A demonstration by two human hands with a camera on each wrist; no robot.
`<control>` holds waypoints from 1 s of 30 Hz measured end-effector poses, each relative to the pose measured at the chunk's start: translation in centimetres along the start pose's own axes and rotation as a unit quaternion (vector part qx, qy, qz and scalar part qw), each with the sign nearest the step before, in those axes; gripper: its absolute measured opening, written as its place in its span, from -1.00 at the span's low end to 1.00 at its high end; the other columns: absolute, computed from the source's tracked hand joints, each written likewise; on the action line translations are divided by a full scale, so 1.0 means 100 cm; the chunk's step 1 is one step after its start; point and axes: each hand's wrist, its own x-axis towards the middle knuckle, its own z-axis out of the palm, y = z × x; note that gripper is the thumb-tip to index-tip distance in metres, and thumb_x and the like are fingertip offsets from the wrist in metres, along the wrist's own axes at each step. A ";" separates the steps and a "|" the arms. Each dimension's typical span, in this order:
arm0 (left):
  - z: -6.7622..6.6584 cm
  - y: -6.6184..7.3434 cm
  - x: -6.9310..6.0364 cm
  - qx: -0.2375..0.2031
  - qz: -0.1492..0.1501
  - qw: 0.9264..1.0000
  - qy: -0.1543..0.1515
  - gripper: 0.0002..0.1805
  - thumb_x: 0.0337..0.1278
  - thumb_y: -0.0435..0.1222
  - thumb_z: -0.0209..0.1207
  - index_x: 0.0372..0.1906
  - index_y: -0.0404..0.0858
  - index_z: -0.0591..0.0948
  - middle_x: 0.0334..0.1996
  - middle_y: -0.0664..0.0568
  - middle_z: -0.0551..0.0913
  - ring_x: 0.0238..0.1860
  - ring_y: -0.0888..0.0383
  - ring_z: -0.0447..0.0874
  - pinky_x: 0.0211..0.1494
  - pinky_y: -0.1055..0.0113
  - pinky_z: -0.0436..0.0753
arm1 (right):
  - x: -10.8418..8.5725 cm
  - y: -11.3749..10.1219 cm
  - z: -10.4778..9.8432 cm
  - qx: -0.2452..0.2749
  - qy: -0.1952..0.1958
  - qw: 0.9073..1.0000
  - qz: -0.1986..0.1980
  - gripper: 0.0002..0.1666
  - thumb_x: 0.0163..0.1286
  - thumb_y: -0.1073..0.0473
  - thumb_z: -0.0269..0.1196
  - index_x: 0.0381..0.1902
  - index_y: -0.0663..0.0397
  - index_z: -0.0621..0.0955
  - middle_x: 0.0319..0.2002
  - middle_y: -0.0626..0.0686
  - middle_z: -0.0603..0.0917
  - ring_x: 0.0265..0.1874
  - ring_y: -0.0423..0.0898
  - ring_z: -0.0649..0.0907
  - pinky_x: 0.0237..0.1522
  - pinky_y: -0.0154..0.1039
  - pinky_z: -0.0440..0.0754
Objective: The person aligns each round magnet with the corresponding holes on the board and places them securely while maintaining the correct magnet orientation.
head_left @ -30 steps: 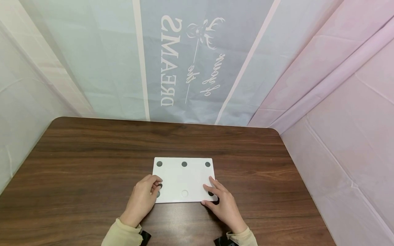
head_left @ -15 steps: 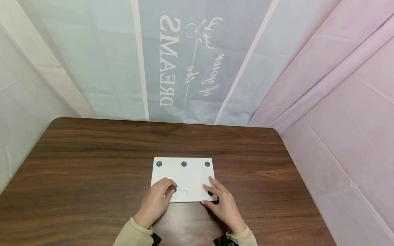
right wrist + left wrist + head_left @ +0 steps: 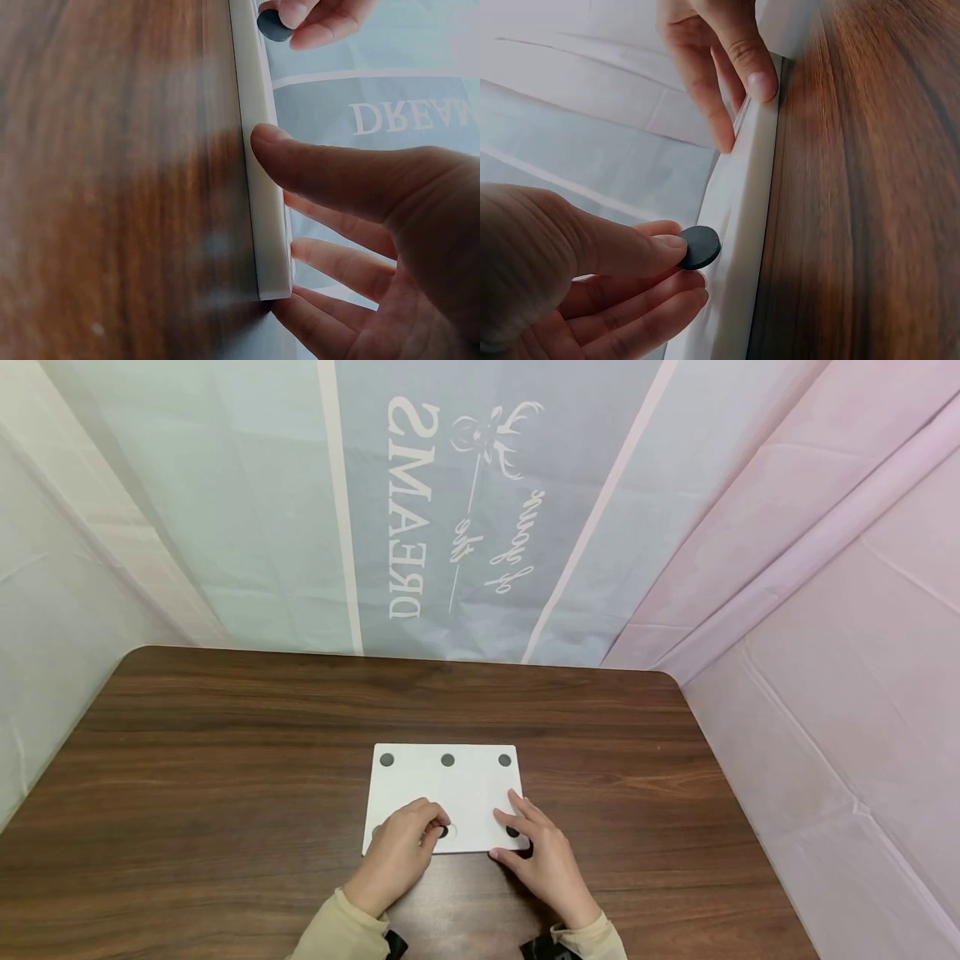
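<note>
A white rectangular board (image 3: 416, 785) lies flat on the table, with dark round spots set along its edges. My left hand (image 3: 397, 856) pinches a small black disc (image 3: 700, 247) between thumb and fingers. That disc is over a pale circular recess (image 3: 453, 831) at the middle of the board's near edge; whether it touches the board I cannot tell. My right hand (image 3: 551, 864) rests on the near right corner, its fingers spread. In the right wrist view the thumb (image 3: 274, 139) presses the board's near side. A dark disc (image 3: 512, 832) shows beneath the right fingers.
The brown wood-grain table (image 3: 225, 760) extends around the board on all sides. Behind it hangs a pale blue-grey cloth (image 3: 480, 527) with white mirrored lettering. Light cloth walls stand at left and right. Three dark discs (image 3: 447, 760) line the board's far edge.
My left hand has moved right along the board, carrying the black disc from the left edge to the recess in the near middle. The right hand has stayed in place.
</note>
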 end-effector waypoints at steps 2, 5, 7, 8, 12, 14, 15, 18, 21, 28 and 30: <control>0.001 0.001 0.001 -0.004 0.005 1.000 -0.006 -0.85 0.02 -0.50 0.29 -0.42 -0.17 0.65 -0.50 0.20 0.55 -0.45 0.36 0.50 -0.42 0.47 0.52 | 0.000 0.000 0.000 0.000 0.000 1.000 0.000 -0.44 -0.03 0.12 0.53 0.01 -0.02 0.69 0.29 0.11 0.49 0.27 0.12 0.48 0.17 0.05 0.52; 0.003 0.002 0.001 -0.006 0.014 1.000 -0.008 -0.85 0.02 -0.50 0.28 -0.42 -0.18 0.65 -0.49 0.19 0.56 -0.45 0.35 0.51 -0.41 0.47 0.53 | 0.000 0.000 0.000 0.000 -0.002 1.000 0.002 -0.44 -0.02 0.12 0.53 0.02 -0.02 0.69 0.29 0.11 0.49 0.27 0.12 0.48 0.17 0.06 0.52; 0.004 0.002 0.002 -0.003 0.018 1.000 -0.007 -0.85 0.01 -0.50 0.29 -0.42 -0.18 0.65 -0.49 0.19 0.56 -0.46 0.36 0.51 -0.42 0.47 0.52 | 0.000 0.000 0.000 -0.001 -0.004 1.000 0.002 -0.44 -0.01 0.12 0.53 0.02 -0.02 0.69 0.29 0.11 0.49 0.27 0.13 0.47 0.17 0.06 0.52; 0.004 0.002 0.002 -0.001 0.019 1.000 -0.006 -0.85 0.01 -0.50 0.29 -0.43 -0.18 0.65 -0.50 0.19 0.57 -0.46 0.36 0.51 -0.42 0.47 0.52 | 0.000 0.000 0.000 -0.001 -0.004 1.000 0.002 -0.44 -0.01 0.12 0.52 0.02 -0.01 0.69 0.29 0.11 0.48 0.27 0.13 0.47 0.16 0.06 0.52; 0.006 0.002 0.003 0.003 0.017 1.000 -0.005 -0.85 0.00 -0.50 0.30 -0.43 -0.19 0.66 -0.50 0.18 0.58 -0.46 0.35 0.51 -0.42 0.46 0.52 | 0.000 0.000 0.000 -0.003 -0.005 1.000 0.002 -0.44 -0.01 0.11 0.52 0.03 -0.02 0.68 0.30 0.11 0.48 0.28 0.13 0.47 0.16 0.07 0.52; 0.007 0.003 0.004 0.005 0.015 1.000 -0.005 -0.85 -0.01 -0.50 0.30 -0.44 -0.19 0.66 -0.50 0.17 0.58 -0.46 0.34 0.52 -0.42 0.46 0.53 | 0.000 0.000 0.000 -0.004 -0.007 1.000 0.002 -0.44 -0.01 0.11 0.52 0.03 -0.02 0.68 0.30 0.11 0.48 0.28 0.13 0.47 0.16 0.07 0.52; 0.007 0.003 0.004 0.007 0.014 1.000 -0.005 -0.85 -0.01 -0.50 0.30 -0.44 -0.19 0.66 -0.50 0.17 0.58 -0.46 0.34 0.52 -0.42 0.45 0.52 | 0.000 0.000 0.000 -0.005 -0.008 1.000 0.002 -0.43 -0.01 0.11 0.52 0.03 -0.01 0.68 0.30 0.11 0.47 0.28 0.13 0.47 0.16 0.07 0.52; 0.009 0.002 0.005 0.010 0.014 1.000 -0.005 -0.84 -0.02 -0.51 0.31 -0.44 -0.18 0.66 -0.50 0.17 0.58 -0.46 0.34 0.51 -0.42 0.45 0.52 | -0.001 0.000 0.000 -0.005 -0.010 1.000 0.003 -0.43 0.00 0.11 0.52 0.04 -0.01 0.68 0.31 0.10 0.47 0.28 0.13 0.46 0.15 0.06 0.53; 0.011 0.002 0.006 0.009 0.019 1.000 -0.003 -0.83 -0.04 -0.52 0.31 -0.45 -0.18 0.66 -0.49 0.16 0.59 -0.47 0.33 0.51 -0.42 0.44 0.51 | -0.001 0.000 0.000 -0.005 -0.009 1.000 0.004 -0.43 -0.01 0.11 0.52 0.04 -0.01 0.68 0.30 0.10 0.47 0.28 0.13 0.47 0.15 0.06 0.53; 0.013 0.002 0.006 0.011 0.029 0.999 0.006 -0.83 -0.08 -0.53 0.32 -0.46 -0.19 0.66 -0.48 0.13 0.60 -0.45 0.28 0.52 -0.40 0.41 0.53 | 0.000 0.000 -0.001 -0.001 -0.007 1.000 0.004 -0.44 -0.01 0.11 0.52 0.03 -0.02 0.68 0.30 0.10 0.48 0.28 0.13 0.46 0.16 0.08 0.52; 0.013 0.003 0.005 0.011 0.029 1.000 0.008 -0.83 -0.07 -0.53 0.33 -0.47 -0.20 0.67 -0.48 0.12 0.59 -0.44 0.27 0.53 -0.39 0.41 0.54 | 0.000 0.000 -0.001 0.000 -0.006 1.000 0.004 -0.44 -0.01 0.10 0.52 0.03 -0.02 0.68 0.30 0.09 0.48 0.28 0.13 0.46 0.16 0.08 0.52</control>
